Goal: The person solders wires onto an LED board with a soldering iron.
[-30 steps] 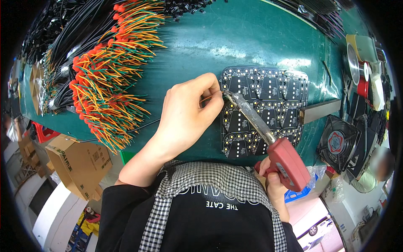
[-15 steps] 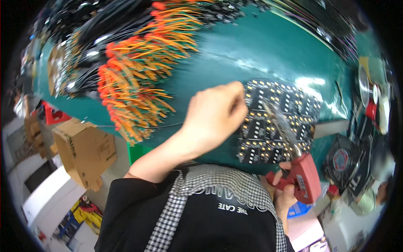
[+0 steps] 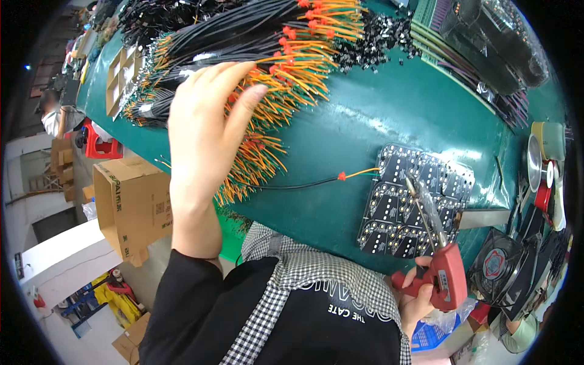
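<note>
My left hand (image 3: 207,121) reaches over the heap of black wires (image 3: 243,39) with orange and green ends, thumb and fingers apart. Whether its fingertips touch a wire cannot be told. In my right hand (image 3: 418,298) is a red soldering gun (image 3: 449,277), gripped by its handle. Its long metal tip (image 3: 420,193) slants over a panel of black circuit boards (image 3: 389,210) dotted with small pale and yellow parts. One single black wire (image 3: 298,184) with a red bead lies across the table, its orange and green ends at the panel's upper left corner.
A metal bar (image 3: 483,218) sits at the panel's right edge. Small black pieces (image 3: 377,42) lie scattered at the back, near long strips (image 3: 453,76). To the right are a fan (image 3: 496,264) and a metal bowl (image 3: 534,161). A cardboard box (image 3: 137,201) stands left of the green table (image 3: 340,134).
My left hand has left the panel's upper left corner and moved left and away to the wires, its fingers opening. A wire now lies at that corner. The view has shifted.
</note>
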The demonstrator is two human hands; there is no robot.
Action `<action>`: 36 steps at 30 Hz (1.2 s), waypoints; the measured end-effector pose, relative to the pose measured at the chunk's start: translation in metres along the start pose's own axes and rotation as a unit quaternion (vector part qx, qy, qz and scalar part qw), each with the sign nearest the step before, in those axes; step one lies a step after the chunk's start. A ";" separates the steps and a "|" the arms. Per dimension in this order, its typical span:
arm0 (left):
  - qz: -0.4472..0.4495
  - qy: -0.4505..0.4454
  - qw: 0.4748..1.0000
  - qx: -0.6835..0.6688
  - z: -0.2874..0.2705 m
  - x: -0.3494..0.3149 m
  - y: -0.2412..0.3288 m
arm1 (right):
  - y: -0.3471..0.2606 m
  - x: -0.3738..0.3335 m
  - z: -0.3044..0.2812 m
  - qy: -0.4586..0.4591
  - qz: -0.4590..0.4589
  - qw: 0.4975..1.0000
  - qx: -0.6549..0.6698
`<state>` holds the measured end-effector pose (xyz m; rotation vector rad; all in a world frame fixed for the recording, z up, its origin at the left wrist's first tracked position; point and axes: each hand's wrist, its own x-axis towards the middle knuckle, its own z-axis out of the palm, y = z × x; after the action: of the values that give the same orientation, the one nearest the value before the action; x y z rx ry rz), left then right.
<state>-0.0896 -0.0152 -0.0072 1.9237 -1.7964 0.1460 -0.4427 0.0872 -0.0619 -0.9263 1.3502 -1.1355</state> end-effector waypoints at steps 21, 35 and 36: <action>0.178 -0.298 0.934 -0.082 0.044 0.143 -0.096 | 0.008 -0.003 -0.014 -0.004 -0.082 0.995 0.051; 0.232 -0.137 0.963 -0.013 0.043 0.102 0.016 | 0.013 -0.008 -0.018 0.018 -0.072 0.995 0.063; 0.249 -0.134 0.959 -0.014 0.050 0.101 0.025 | 0.014 -0.008 -0.019 0.033 -0.077 0.995 0.057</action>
<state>-0.1135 -0.1279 -0.0024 1.4876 -2.4243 0.0278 -0.4592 0.1007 -0.0740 -0.9287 1.2705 -1.3571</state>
